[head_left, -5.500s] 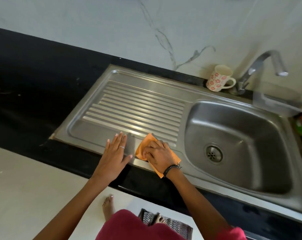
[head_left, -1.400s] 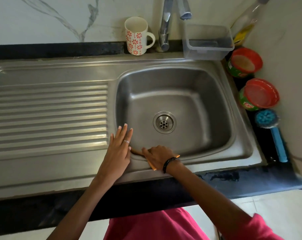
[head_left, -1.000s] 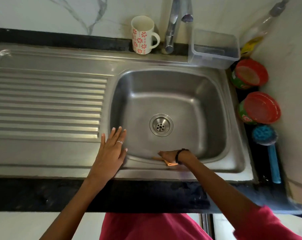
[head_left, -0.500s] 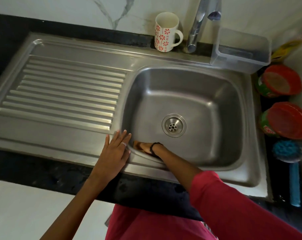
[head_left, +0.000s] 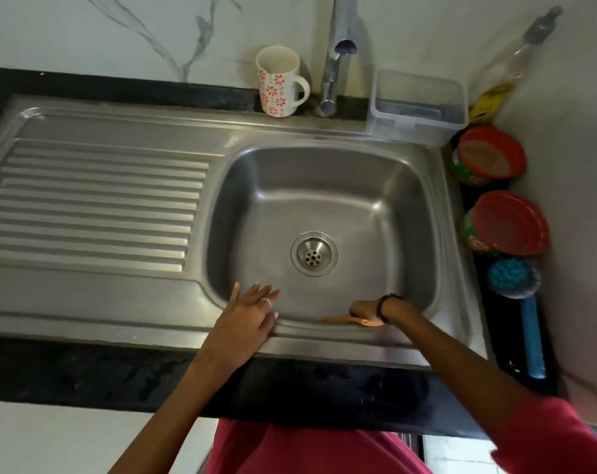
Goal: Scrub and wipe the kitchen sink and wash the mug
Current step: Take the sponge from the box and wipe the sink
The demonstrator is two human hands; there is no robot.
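step in hand: wiping the sink (head_left: 456, 254) near wall. right hand (head_left: 363, 311) presses the orange cloth (head_left: 353, 320); left hand (head_left: 245, 319) flat, fingers spread. next probably calls for covering the remaining walls.

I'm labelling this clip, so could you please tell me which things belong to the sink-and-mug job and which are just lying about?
In the job:
sink
orange cloth, held by the right hand
left hand, flat on the sink's rim
mug
tap

Lying about:
clear tub
two red-lidded tubs
blue brush
bottle
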